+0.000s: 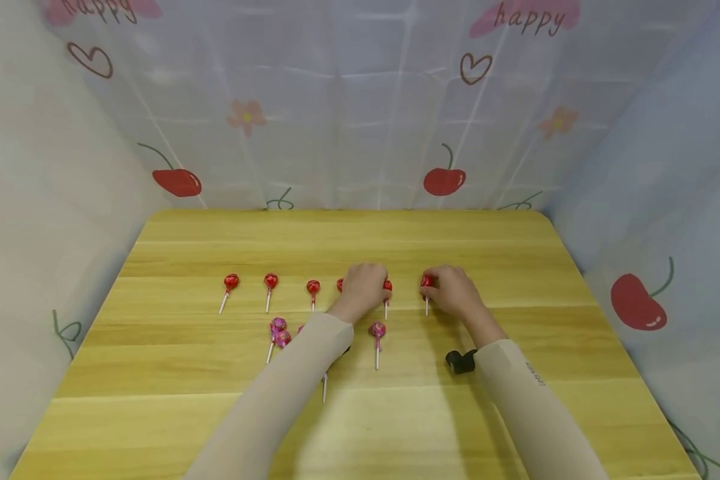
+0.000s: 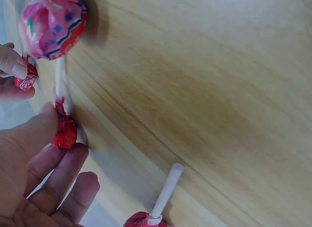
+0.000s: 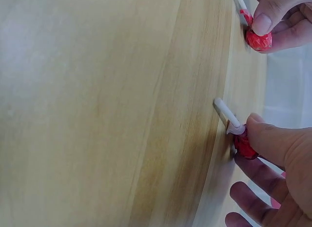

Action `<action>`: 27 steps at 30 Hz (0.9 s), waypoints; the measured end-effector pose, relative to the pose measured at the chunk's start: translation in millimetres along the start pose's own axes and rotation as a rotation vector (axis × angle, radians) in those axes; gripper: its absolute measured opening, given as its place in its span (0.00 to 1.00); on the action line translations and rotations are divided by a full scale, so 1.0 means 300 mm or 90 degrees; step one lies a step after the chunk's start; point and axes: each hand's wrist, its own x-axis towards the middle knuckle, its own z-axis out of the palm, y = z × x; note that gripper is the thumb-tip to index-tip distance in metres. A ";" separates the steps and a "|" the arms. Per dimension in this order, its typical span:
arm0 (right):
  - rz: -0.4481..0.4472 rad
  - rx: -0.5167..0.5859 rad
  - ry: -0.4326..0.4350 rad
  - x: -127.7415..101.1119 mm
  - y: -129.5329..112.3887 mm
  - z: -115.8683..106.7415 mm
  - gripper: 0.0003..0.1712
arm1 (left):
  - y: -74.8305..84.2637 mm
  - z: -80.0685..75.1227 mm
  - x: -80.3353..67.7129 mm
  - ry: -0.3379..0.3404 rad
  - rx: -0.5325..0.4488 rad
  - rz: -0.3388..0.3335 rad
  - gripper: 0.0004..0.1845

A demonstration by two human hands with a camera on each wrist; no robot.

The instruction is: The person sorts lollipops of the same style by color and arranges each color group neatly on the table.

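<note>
Looks like a small staged recording booth: wooden surface (image 1: pixel 516 400) walled on three sides by cherry-and-heart printed cloth (image 1: pixel 336 120) reading "happy".

Wooden table (image 1: pixel 516 413) (cherry-print curtain (image 1: pixel 360 120) behind).

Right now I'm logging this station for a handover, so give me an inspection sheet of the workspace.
Surface: wooden table, bare plank grain.
Job's things: row of red lollipops lying flat; pink lollipops nearer the person.
Clutter: nothing seen.
Hands: left hand pinches a red lollipop head; right hand pinches another.
Cables: nothing seen; a black wrist camera on the right sleeve.
Surroundings: cherry-print curtain on three sides.
</note>
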 end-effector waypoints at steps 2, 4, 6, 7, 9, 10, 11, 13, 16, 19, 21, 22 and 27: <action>0.006 -0.001 -0.007 -0.002 -0.002 0.006 0.16 | -0.006 0.009 -0.006 0.004 0.005 0.002 0.22; 0.011 -0.002 -0.014 -0.005 -0.005 0.012 0.17 | -0.011 0.016 -0.011 0.008 0.009 0.002 0.24; 0.013 -0.003 -0.019 -0.008 -0.009 0.018 0.17 | -0.014 0.018 -0.019 0.008 0.011 0.001 0.24; 0.011 -0.004 -0.020 -0.010 -0.011 0.021 0.17 | -0.016 0.018 -0.023 0.009 0.014 0.002 0.25; 0.007 -0.008 -0.021 -0.011 -0.013 0.028 0.19 | -0.019 0.014 -0.032 0.010 0.012 0.003 0.23; 0.006 -0.008 -0.021 -0.011 -0.015 0.031 0.19 | -0.021 0.010 -0.037 0.010 0.009 0.004 0.22; 0.004 -0.009 -0.021 -0.012 -0.017 0.033 0.21 | -0.023 0.006 -0.043 0.011 0.005 0.006 0.20; 0.003 -0.013 -0.017 -0.011 -0.020 0.035 0.24 | -0.028 -0.010 -0.057 0.017 -0.013 0.012 0.16; 0.007 -0.015 0.004 -0.012 -0.032 0.029 0.28 | -0.042 -0.059 -0.085 0.021 -0.055 0.019 0.21; 0.006 -0.007 0.039 -0.016 -0.056 0.013 0.29 | -0.074 -0.129 -0.121 0.031 -0.117 0.014 0.27; -0.004 0.002 0.059 -0.021 -0.085 -0.001 0.29 | -0.108 -0.182 -0.151 0.040 -0.169 0.007 0.27; -0.011 0.011 0.068 -0.023 -0.103 -0.007 0.29 | -0.128 -0.205 -0.169 0.046 -0.196 0.001 0.26; -0.061 0.041 0.090 -0.035 -0.222 -0.015 0.29 | -0.250 -0.294 -0.270 0.074 -0.277 -0.036 0.24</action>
